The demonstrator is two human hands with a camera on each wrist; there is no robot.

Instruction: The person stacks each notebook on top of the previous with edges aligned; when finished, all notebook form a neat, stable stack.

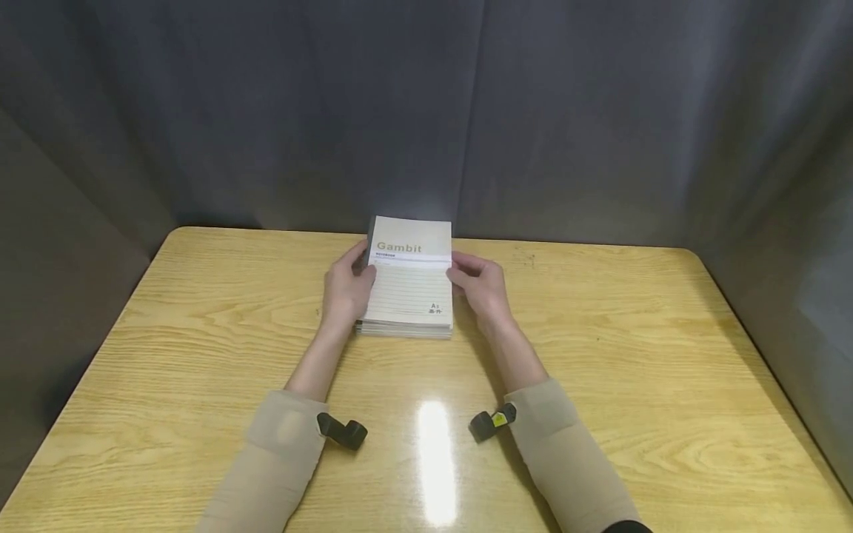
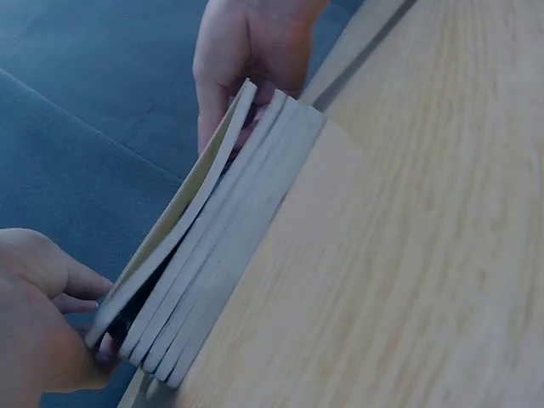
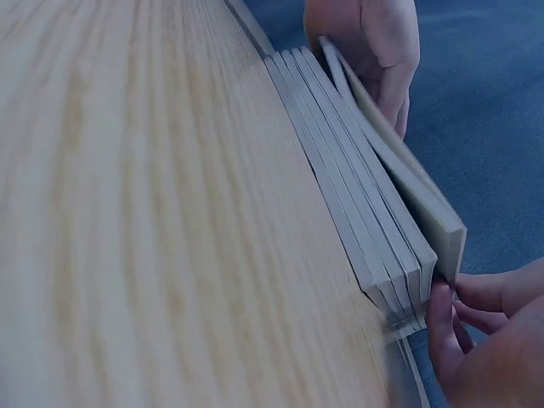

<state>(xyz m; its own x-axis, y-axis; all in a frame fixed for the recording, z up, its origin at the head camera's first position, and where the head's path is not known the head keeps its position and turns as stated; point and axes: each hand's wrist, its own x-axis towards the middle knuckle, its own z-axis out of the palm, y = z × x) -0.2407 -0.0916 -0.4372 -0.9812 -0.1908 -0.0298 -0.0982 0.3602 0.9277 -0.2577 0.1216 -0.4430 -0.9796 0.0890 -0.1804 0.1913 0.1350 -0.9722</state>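
Note:
A pale notebook (image 1: pixel 409 289) marked "Gambit", with a dark spine on its left, tops a stack of several notebooks (image 1: pixel 405 333) at the table's far edge. My left hand (image 1: pixel 345 289) grips its left side, thumb on the cover. At the right side my right hand (image 1: pixel 484 287) pinches its edge. Both wrist views show the top notebook (image 2: pixel 174 234) raised partly off the stack (image 3: pixel 344 183), with a dark gap beneath. Fingers of each hand reach into that gap, so some fingertips are hidden.
The wooden table (image 1: pixel 633 355) has rounded far corners. Dark grey curtain (image 1: pixel 320 111) hangs right behind its far edge and along both sides. Small black devices (image 1: pixel 343 431) are strapped at both sleeve cuffs. A bright light reflection lies on the near tabletop.

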